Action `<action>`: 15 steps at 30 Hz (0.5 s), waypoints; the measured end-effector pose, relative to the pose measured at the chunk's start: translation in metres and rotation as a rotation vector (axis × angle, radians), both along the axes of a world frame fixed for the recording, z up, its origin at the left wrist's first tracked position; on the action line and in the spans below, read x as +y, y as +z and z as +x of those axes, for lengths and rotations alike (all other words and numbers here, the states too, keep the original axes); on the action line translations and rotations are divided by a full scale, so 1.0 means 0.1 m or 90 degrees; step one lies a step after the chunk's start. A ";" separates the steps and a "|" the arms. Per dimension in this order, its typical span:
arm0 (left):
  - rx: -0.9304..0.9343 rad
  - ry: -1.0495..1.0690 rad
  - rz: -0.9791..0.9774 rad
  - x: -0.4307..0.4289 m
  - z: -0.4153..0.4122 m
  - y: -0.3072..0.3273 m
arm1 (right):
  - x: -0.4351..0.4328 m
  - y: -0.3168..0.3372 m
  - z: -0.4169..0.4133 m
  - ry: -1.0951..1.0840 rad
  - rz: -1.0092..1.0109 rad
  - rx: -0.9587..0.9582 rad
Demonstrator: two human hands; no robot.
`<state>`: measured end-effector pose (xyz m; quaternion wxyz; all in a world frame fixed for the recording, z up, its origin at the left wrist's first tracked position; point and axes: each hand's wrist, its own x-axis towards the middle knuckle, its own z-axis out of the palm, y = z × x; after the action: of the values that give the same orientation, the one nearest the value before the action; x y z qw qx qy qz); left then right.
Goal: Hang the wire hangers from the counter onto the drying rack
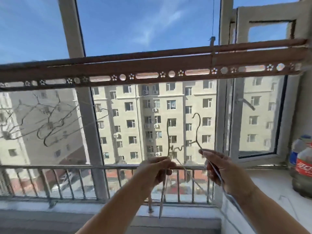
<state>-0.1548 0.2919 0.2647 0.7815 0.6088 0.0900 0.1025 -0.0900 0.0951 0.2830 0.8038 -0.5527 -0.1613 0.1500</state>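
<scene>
The drying rack (152,65) is a brown perforated bar running across the window at head height. Several wire hangers (50,125) hang from its left part. Below the bar's middle, my left hand (158,168) grips one wire hanger (168,137), whose hook points up. My right hand (217,164) pinches a second wire hanger (197,130) just below its curved hook; its white wire shoulder runs down past my wrist. Both hooks are below the bar and apart from it.
A white counter (270,191) lies at the right with plastic bottles (303,168) on it. A metal railing (67,179) and window sill (84,206) run along the bottom. An opened window sash (256,115) stands at the right.
</scene>
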 end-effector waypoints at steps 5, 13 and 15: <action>-0.039 0.085 0.034 0.62 -0.23 0.54 | 0.69 0.36 -0.12 0.014 0.051 -0.053; -0.058 0.196 0.071 1.64 -0.30 1.17 | 1.69 0.87 -0.13 -0.001 0.037 -0.154; -0.065 0.213 0.071 1.87 -0.27 1.31 | 1.92 0.98 -0.11 -0.026 0.018 -0.186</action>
<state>-0.1817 0.4786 0.3955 0.7222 0.6216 0.1443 0.2667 -0.1005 0.2870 0.3807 0.7824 -0.5601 -0.2676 0.0491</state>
